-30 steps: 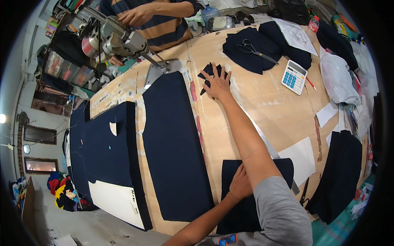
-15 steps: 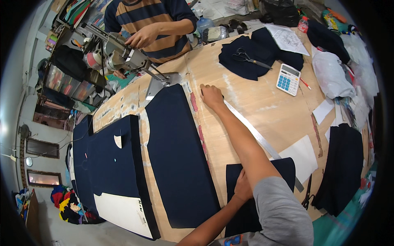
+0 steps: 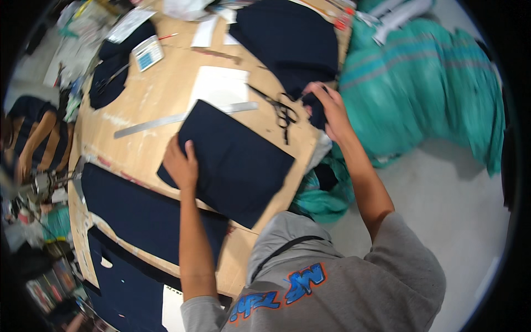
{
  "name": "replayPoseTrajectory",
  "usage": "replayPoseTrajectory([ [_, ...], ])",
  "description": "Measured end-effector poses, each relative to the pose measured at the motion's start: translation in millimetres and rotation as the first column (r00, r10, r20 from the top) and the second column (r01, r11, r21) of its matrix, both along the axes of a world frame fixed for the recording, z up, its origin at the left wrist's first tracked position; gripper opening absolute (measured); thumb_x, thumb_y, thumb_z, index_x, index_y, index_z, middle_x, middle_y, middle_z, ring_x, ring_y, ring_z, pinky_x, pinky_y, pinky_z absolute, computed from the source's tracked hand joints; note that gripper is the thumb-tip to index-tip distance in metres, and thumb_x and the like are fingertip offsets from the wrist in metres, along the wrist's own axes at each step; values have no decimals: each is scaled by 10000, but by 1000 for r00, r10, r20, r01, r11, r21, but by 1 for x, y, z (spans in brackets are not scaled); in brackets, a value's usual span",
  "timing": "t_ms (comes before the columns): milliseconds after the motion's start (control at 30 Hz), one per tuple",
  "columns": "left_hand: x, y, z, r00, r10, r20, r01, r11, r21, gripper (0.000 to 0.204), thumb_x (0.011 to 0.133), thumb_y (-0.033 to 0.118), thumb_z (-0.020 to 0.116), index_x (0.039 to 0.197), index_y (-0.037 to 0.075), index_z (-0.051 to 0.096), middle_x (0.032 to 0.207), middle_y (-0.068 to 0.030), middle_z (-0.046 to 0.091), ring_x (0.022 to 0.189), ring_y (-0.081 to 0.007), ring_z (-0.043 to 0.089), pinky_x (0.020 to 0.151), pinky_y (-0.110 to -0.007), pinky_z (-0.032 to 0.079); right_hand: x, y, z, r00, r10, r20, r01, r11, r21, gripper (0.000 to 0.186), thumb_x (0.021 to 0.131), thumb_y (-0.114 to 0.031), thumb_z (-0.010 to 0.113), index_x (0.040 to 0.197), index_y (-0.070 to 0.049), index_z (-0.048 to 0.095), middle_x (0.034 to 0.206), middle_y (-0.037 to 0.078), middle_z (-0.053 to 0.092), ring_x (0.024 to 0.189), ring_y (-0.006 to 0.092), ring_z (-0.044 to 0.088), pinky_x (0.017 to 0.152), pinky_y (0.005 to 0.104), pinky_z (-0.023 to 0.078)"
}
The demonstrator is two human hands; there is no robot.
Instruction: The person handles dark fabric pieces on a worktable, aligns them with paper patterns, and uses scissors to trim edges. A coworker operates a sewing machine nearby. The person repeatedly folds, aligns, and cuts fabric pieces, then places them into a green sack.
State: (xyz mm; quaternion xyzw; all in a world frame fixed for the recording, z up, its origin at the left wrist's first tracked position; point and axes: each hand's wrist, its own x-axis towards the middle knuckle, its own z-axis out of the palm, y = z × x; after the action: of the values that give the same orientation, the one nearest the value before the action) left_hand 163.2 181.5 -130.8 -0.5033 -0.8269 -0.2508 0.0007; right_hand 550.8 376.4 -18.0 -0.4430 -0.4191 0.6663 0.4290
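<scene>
My left hand (image 3: 181,164) lies on the left edge of a navy fabric piece (image 3: 238,166), thumb apart from the fingers. Over at the table's right edge, my right hand (image 3: 333,112) is closed on a bunched dark cloth (image 3: 316,113). Whether that cloth joins the large navy fabric (image 3: 287,41) just beyond it, I cannot tell. Black scissors (image 3: 285,110) lie on the table between my hands. A metal ruler (image 3: 166,123) runs partly under the navy piece, across a white paper sheet (image 3: 221,83).
Long navy panels (image 3: 138,205) lie at the near left, with a white pattern piece (image 3: 172,307) on one. A calculator (image 3: 147,53) and a second pair of scissors (image 3: 110,77) are at the far left. Green sacks (image 3: 415,88) bulge beyond the right edge. A co-worker (image 3: 41,135) is at the left.
My view has swung to the right. My right hand has left the ruler's far end and now grips dark cloth at the right edge. The navy piece under my left hand is turned.
</scene>
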Motion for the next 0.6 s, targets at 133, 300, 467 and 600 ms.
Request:
replayPoseTrajectory([
  [133, 57, -53, 11, 996, -4, -94, 2, 1000, -22, 535, 1162, 340, 525, 1597, 28, 514, 1658, -248, 488, 1568, -428, 408, 1290, -558, 293, 167, -123, -35, 831, -543, 125, 557, 805, -203, 176, 1090, -243, 680, 1116, -71, 700, 974, 38, 675, 782, 138, 661, 666, 284, 546],
  [300, 152, -151, 5, 999, -32, 31, 36, 990, -135, 586, 1178, 342, 486, 1665, 24, 418, 1731, -284, 358, 1593, -481, 340, 1315, -561, 261, 250, -210, -142, 684, -687, 244, 708, 548, -445, 211, 1068, -282, 686, 1142, -85, 692, 1020, 54, 681, 856, 192, 661, 620, 347, 536],
  [467, 204, -206, 4, 994, -14, 112, 36, 978, -204, 653, 1169, 321, 505, 1696, -22, 328, 1726, -317, 340, 1590, -488, 341, 1312, -561, 272, 284, -226, -261, 649, -590, 480, 754, 584, -301, 320, 1066, -333, 692, 1194, -40, 706, 1114, 81, 700, 990, 229, 653, 857, 437, 568],
  [600, 229, -224, 9, 987, -25, 159, 59, 976, -210, 680, 1150, 311, 560, 1701, -8, 319, 1721, -315, 347, 1595, -482, 336, 1317, -551, 268, 311, -238, -307, 645, -289, 707, 688, 624, -372, 732, 1075, -497, 681, 1664, -128, 451, 1661, 177, 493, 1468, 398, 527, 1149, 617, 455],
])
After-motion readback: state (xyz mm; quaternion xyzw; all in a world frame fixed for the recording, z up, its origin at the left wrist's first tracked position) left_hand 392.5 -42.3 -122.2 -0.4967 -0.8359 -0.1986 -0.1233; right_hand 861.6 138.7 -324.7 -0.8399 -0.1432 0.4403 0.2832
